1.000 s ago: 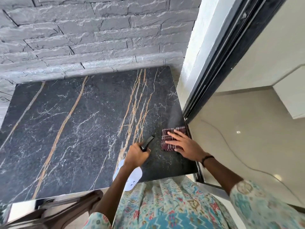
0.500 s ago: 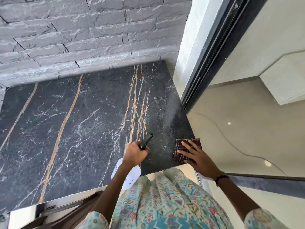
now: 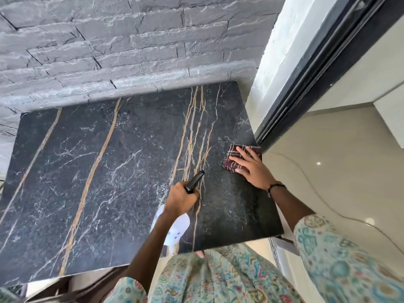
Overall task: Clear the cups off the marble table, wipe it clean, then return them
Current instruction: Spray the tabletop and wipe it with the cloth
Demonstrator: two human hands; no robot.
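The black marble table with gold and white veins fills the middle of the view, and no cups are in sight. My left hand grips a spray bottle by its black trigger head; the white body hangs below my wrist over the table's near edge. My right hand lies flat with spread fingers on a dark red checked cloth at the table's right edge. The marble around the cloth looks damp and hazy.
A grey stone-brick wall backs the table. A white pillar and a dark sliding-door frame stand to the right, with a glossy cream floor beyond. A brown chair sits at the near left edge.
My right hand has slid the cloth along the table's right edge, first toward me, then back away. My left hand kept hold of the spray bottle in about the same place.
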